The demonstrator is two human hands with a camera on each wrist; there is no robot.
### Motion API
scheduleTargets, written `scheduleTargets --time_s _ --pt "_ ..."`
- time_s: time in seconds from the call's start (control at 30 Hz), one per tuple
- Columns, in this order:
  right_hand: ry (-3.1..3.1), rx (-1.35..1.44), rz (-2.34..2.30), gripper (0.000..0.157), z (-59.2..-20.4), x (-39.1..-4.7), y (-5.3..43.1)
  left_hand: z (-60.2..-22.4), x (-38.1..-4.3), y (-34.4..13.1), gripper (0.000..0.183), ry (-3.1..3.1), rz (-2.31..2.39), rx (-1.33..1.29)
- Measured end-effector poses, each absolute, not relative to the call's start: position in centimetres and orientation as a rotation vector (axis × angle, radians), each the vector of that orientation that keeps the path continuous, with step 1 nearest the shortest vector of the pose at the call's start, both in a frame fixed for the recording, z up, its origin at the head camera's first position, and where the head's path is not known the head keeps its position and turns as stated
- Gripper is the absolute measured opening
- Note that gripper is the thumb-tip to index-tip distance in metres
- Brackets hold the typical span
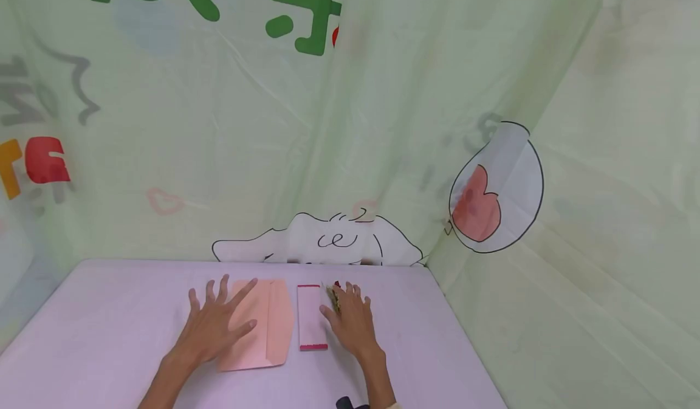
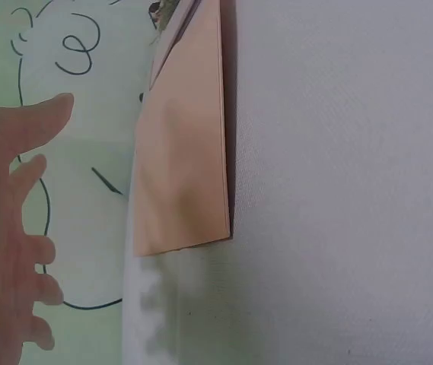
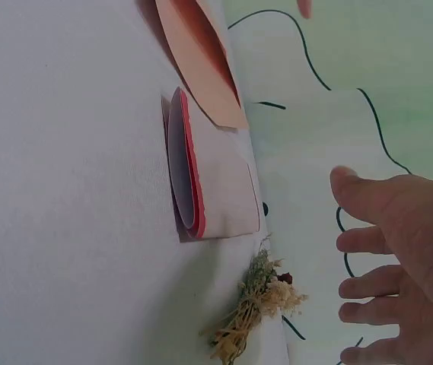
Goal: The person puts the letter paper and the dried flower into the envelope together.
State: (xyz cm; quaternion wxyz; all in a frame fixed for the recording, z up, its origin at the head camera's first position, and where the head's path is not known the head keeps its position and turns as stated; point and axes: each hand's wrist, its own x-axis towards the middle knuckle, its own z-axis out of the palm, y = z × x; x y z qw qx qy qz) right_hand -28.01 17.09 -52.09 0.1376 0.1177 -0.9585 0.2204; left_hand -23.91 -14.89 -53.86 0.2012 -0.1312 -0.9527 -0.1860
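Lying abreast — one envelope (image 1: 264, 339), one card (image 1: 312, 319), one bouquet (image 3: 253, 303).

We have a way across the tabletop (image 1: 306, 380) nearer than the red-edged folded card (image 1: 312, 316) — peach-pink envelope (image 1: 265, 331) blocking its left, dried-flower bundle (image 3: 256, 301) its right.

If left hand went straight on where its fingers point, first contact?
Likely the printed curtain behind the table; the head view shows nothing else standing ahead of the left hand. Hand tilt is unclear: angled down, it could meet the table or pink envelope first.
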Motion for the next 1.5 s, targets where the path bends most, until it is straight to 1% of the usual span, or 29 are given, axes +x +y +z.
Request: scheduleTargets --time_s 0.07,0.17,0.23,0.33,0.43,0.57,0.7,0.83,1.07,1.23,1.5 --pt "-2.711 0.315 0.594 0.049 -52.1 -28.1 16.7 -54.1 -24.0 -14.6 0.078 -2.666 -0.543 -0.366" --pt "-2.6 0.216 0.548 0.024 -52.1 -28.2 15.9 -54.4 -24.0 -14.1 0.078 -2.667 -0.583 -0.374" --pt "-2.528 0.116 0.565 0.014 -52.3 -28.3 15.3 -54.8 -24.0 -13.7 0.076 -2.665 -0.597 -0.38" --pt "-2.494 -0.005 0.635 0.025 -52.5 -28.4 14.5 -55.3 -24.0 -13.0 0.072 -2.673 -0.603 -0.387" --pt "-2.531 -0.075 0.697 0.023 -53.1 -28.2 13.6 -55.8 -23.9 -12.5 0.067 -2.699 -0.608 -0.389" --pt "-2.611 -0.146 0.755 0.025 -53.9 -27.8 12.6 -56.9 -23.9 -11.8 0.062 -2.712 -0.61 -0.408" --pt "-2.642 -0.196 0.772 0.027 -54.8 -28.0 12.1 -57.4 -23.9 -11.4 0.062 -2.696 -0.614 -0.415" --pt "-2.623 -0.207 0.771 0.028 -55.3 -28.3 11.9 -57.2 -23.8 -11.2 0.061 -2.703 -0.634 -0.415" --pt "-2.642 -0.269 0.823 0.033 -55.5 -28.4 11.1 -57.5 -23.8 -11.1 0.06 -2.751 -0.629 -0.412" --pt "-2.634 -0.281 0.771 0.03 -55.9 -28.6 10.7 -57.9 -23.9 -11.1 0.057 -2.743 -0.682 -0.431" --pt "-2.619 -0.342 0.821 0.029 -56.4 -28.6 10.3 -57.9 -23.6 -11.3 0.06 -2.753 -0.737 -0.427"
